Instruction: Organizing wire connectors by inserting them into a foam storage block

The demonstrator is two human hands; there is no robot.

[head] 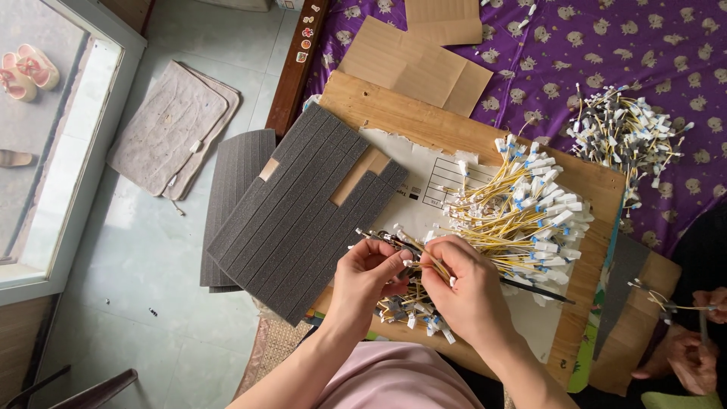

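Both hands are pinched onto one small bundle of yellow wires [394, 244]: left hand [369, 274] and right hand [460, 284] gripping it over the wooden board [394, 110]. The big wire pile [522, 220] sits just beside the right hand, with the grey foam sheet [303, 208] to the left.

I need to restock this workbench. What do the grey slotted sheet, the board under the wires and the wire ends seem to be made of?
Grey slotted sheet: likely soft foam, matte, cut into strips. Board: bare wood, with visible grain and knots. Wires: yellow, probably plastic-insulated, with white, seemingly plastic connectors at the ends.

Matt grey foam sheet [303, 204] w/ ribbed surface – bare wood board [394, 110], glossy plastic-sheathed wires [507, 220].
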